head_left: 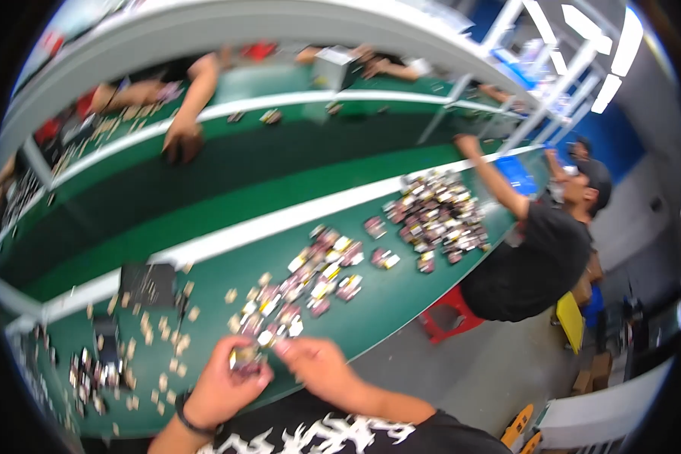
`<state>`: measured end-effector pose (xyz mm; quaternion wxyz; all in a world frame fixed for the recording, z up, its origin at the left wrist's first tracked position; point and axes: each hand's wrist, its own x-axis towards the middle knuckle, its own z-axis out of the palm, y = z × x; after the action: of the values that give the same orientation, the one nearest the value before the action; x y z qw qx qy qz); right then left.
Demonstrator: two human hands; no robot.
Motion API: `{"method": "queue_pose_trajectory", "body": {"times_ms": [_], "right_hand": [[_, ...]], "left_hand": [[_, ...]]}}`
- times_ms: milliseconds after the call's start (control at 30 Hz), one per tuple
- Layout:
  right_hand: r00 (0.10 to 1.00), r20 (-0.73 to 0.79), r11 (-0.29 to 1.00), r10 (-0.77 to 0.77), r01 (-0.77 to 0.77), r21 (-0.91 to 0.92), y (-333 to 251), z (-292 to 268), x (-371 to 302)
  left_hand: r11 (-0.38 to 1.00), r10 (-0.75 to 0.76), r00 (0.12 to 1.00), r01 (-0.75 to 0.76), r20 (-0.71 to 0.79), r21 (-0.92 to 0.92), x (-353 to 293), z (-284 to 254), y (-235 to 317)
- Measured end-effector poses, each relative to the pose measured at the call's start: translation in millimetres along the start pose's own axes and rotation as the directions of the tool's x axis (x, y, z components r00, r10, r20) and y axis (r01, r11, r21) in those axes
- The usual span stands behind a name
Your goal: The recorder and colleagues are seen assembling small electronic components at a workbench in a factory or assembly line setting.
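Reference: green bench (390, 299). Left hand (225, 382) is curled around a small part (244, 363), silver and yellow on top, purplish below. That part sits in the fingers above the bench, close to its near edge. Right hand (321, 368) is just beside it, also by the near edge, fingertips bunched toward the part; blur, so can't tell whether it grips anything or touches. Black wristband (193, 416) on the left wrist.

Loose cluster (321, 265) of similar-looking parts lies mid-bench, just beyond the hands. Bigger pile (440, 216) toward the bench's right end. Black flat box (140, 285) at the bench's far edge, left side; small pale pieces (163, 333) scattered around the left half. Dark-and-silver heap (91, 378) at the bench's left end.

White rail (280, 223) runs along the bench's far edge, green belt (227, 198) past it. Co-worker (533, 261) in black by the bench's right end, one arm stretched across it. Blue bin (516, 175) also at that end. Red stool (454, 316) at the bench's near side.
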<state>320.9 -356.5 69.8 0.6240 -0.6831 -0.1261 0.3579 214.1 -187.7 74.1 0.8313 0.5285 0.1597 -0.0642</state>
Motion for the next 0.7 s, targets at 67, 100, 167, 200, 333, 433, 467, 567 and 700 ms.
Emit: {"method": "queue_pose_trajectory", "body": {"times_ms": [67,100,167,200,333,433,467,567,700], "right_hand": [[0.999,0.017,0.998,-0.046,0.047,-0.029,-4,-1,-4],[0.999,0.050,0.998,0.018,-0.021,0.052,-4,-6,-4],[0.989,0.139,0.993,0.044,-0.058,0.102,-20,-9,-8],[0.987,0.149,0.980,0.057,-0.084,0.182,-25,-6,-10],[0.951,0.291,0.962,0.107,-0.173,0.212,-29,-6,-9],[0.925,0.354,0.940,0.142,-0.238,0.245,-27,-4,-10],[0.919,0.362,0.932,0.157,-0.259,0.255,-25,-1,-11],[0.891,0.432,0.912,0.138,-0.284,0.295,-16,3,-2],[0.890,0.436,0.906,0.137,-0.290,0.309,-1,10,4]], "left_hand": [[0.998,-0.007,0.996,0.013,0.084,-0.066,0,-4,2],[0.997,0.037,0.997,-0.032,0.073,-0.069,5,-3,-1],[0.998,0.021,0.999,-0.024,0.046,0.053,3,3,13],[0.999,0.014,1.000,-0.014,0.011,0.048,5,4,13],[0.953,0.087,0.995,-0.070,-0.045,0.294,4,4,17],[0.721,0.328,0.944,-0.230,-0.029,0.654,5,8,18],[0.665,0.378,0.926,-0.261,-0.014,0.700,3,10,17],[0.611,0.382,0.924,-0.258,0.006,0.748,0,7,17],[0.507,0.490,0.871,-0.318,0.036,0.801,1,2,9]]}}
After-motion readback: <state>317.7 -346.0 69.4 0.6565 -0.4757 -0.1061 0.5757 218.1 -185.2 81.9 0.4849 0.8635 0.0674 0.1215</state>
